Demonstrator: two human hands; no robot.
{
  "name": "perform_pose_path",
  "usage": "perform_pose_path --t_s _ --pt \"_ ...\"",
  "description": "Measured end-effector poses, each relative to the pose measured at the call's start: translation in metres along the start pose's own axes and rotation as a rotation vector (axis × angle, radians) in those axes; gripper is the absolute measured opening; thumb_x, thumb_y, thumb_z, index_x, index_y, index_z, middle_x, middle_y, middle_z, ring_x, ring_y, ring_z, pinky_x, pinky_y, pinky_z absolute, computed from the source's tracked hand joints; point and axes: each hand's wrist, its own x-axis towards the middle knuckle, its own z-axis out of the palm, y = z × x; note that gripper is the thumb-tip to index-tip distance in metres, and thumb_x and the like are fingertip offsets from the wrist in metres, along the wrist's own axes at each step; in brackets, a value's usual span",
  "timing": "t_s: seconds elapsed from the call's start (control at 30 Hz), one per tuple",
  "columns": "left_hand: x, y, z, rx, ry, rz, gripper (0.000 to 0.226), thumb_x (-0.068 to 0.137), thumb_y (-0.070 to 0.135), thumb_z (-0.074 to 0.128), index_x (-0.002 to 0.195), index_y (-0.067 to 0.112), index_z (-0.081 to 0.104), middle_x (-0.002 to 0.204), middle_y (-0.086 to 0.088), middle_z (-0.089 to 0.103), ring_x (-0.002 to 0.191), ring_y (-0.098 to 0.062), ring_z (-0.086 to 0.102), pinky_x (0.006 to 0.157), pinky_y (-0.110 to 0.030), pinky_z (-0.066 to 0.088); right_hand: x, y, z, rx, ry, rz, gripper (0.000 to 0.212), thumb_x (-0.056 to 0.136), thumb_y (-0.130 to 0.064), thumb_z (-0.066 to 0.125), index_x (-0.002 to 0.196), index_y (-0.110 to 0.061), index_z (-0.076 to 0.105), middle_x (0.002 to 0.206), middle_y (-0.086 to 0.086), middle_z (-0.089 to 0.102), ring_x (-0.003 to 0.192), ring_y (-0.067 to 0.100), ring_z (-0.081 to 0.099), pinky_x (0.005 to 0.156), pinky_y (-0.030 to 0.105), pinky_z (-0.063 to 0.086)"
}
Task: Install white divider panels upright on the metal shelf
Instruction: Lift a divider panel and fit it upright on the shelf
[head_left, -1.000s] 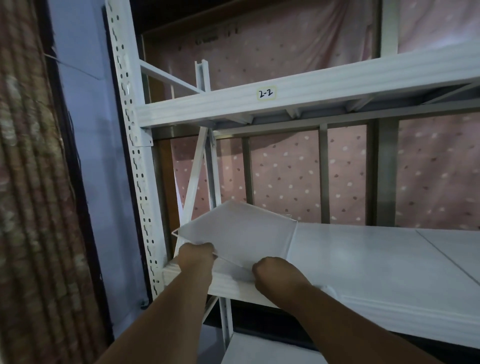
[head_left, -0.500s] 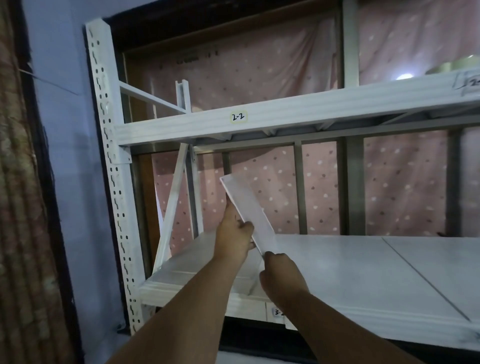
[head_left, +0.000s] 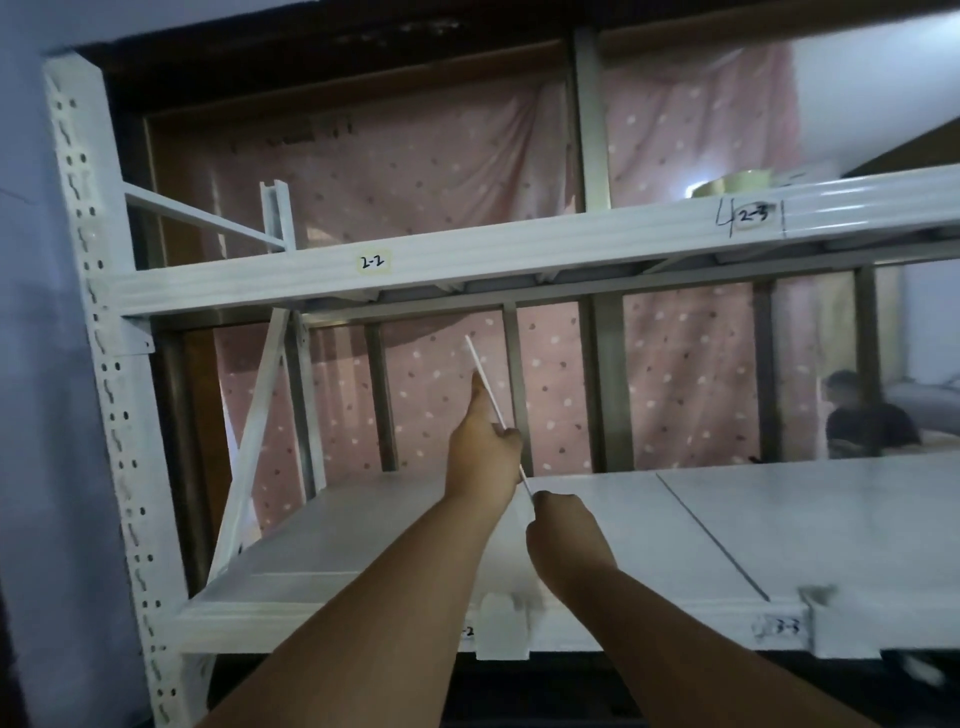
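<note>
I see the white panel (head_left: 480, 371) edge-on, a thin pale line that leans with its top toward the left, between the lower shelf (head_left: 779, 525) and the beam (head_left: 467, 260) of the shelf above. Its top edge stops short of that beam, with pink dotted curtain (head_left: 431, 395) showing in the gap. Its bottom end runs down to my right hand (head_left: 563, 535), just above the shelf surface; I cannot tell whether the lower edge touches the shelf.

My left hand (head_left: 483, 447) holds the panel about halfway up: the fingers are closed around the thin edge and one finger lies straight along its left face, pointing up. My right hand is curled shut at the panel's lower end, fingertips pinched on it.

To the left of the panel the shelf is open as far as the slanted brace (head_left: 254, 431) and the punched corner post (head_left: 104, 364). To the right the shelf runs flat past a seam (head_left: 711, 535) between two boards, with nothing standing on it. At the front edge, a white clip (head_left: 501, 626) sits on the lip just below my forearms, and a second one (head_left: 815, 603) sits near the seam's front end. Labels on the beams read 2-2 (head_left: 374, 261) and 2-3 (head_left: 753, 215). Behind the back uprights at the far right sits a person (head_left: 862, 415) in a dark top.
</note>
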Motion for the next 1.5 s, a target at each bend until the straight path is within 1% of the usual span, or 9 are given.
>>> perform_pose_path --t_s 0.2,0.33,0.47,0.57,0.67,0.77,1.0,1.2,1.5 --pt "-0.020 0.039 0.072 -0.009 -0.081 0.084 0.077 0.096 0.006 0.056 0.153 0.046 0.023 0.111 -0.001 0.067 0.084 -0.019 0.068 0.072 -0.042 0.064 -0.013 0.053 -0.065 -0.061 0.087 0.095 0.035 0.091 0.003 0.038 0.066 -0.021 0.039 0.075 -0.002 0.050 0.071 0.016 0.054 0.058 0.019 0.042" --pt "-0.041 0.068 0.123 -0.061 -0.179 0.103 0.074 0.097 0.006 0.056 0.153 0.043 0.024 0.106 -0.005 0.067 0.085 -0.022 0.070 0.071 -0.042 0.064 -0.022 0.096 -0.106 -0.087 0.168 0.156 0.031 0.094 0.001 0.038 0.103 -0.011 0.065 0.099 0.006 0.067 0.094 0.023 0.066 0.086 0.032 0.056" --pt "-0.065 0.096 0.171 -0.095 -0.241 0.150 0.078 0.098 0.010 0.058 0.156 0.044 0.019 0.103 -0.002 0.066 0.080 -0.018 0.070 0.069 -0.040 0.064 -0.032 0.140 -0.149 -0.104 0.244 0.230 0.035 0.092 0.002 0.037 0.108 -0.009 0.066 0.104 0.009 0.069 0.092 0.024 0.067 0.081 0.033 0.057" --pt "-0.084 0.118 0.204 -0.103 -0.287 0.206 0.087 0.098 0.013 0.060 0.156 0.049 0.007 0.119 -0.007 0.066 0.089 -0.020 0.070 0.076 -0.039 0.064 -0.040 0.172 -0.181 -0.126 0.293 0.266 0.033 0.092 0.002 0.037 0.105 -0.008 0.066 0.102 0.011 0.070 0.092 0.027 0.067 0.079 0.032 0.055" --pt "-0.099 0.136 0.241 -0.122 -0.309 0.231 0.090 0.097 0.021 0.065 0.155 0.051 0.004 0.134 -0.008 0.061 0.110 -0.025 0.067 0.085 -0.040 0.062 -0.051 0.205 -0.212 -0.139 0.335 0.299 0.032 0.097 -0.003 0.040 0.116 -0.009 0.065 0.109 0.012 0.070 0.096 0.028 0.067 0.084 0.034 0.055" --pt "-0.117 0.152 0.283 -0.164 -0.345 0.259 0.093 0.094 0.028 0.068 0.152 0.056 0.002 0.132 -0.006 0.061 0.108 -0.026 0.067 0.089 -0.043 0.059 -0.062 0.240 -0.244 -0.149 0.378 0.329 0.035 0.100 -0.005 0.042 0.130 -0.011 0.061 0.120 0.011 0.068 0.105 0.028 0.066 0.093 0.035 0.053" --pt "-0.147 0.202 0.368 -0.188 -0.490 0.366 0.098 0.084 0.052 0.072 0.155 0.051 0.004 0.136 0.001 0.057 0.107 -0.018 0.064 0.090 -0.042 0.058 -0.075 0.330 -0.325 -0.184 0.430 0.388 0.034 0.098 -0.007 0.042 0.125 -0.012 0.063 0.115 0.010 0.069 0.098 0.027 0.067 0.086 0.035 0.057" --pt "-0.168 0.228 0.431 -0.186 -0.583 0.388 0.088 0.087 0.043 0.075 0.157 0.038 0.021 0.153 0.002 0.046 0.126 -0.020 0.057 0.100 -0.038 0.050 -0.084 0.391 -0.386 -0.186 0.453 0.388 0.029 0.095 -0.009 0.043 0.109 -0.009 0.068 0.102 0.013 0.072 0.089 0.028 0.068 0.081 0.039 0.059" --pt "-0.171 0.230 0.501 -0.148 -0.624 0.318 0.063 0.092 0.036 0.071 0.148 0.027 0.044 0.151 0.003 0.048 0.121 -0.020 0.059 0.100 -0.038 0.049 -0.084 0.451 -0.435 -0.029 0.484 0.389 0.033 0.092 -0.014 0.043 0.112 -0.015 0.069 0.105 0.006 0.072 0.086 0.022 0.072 0.077 0.044 0.063"
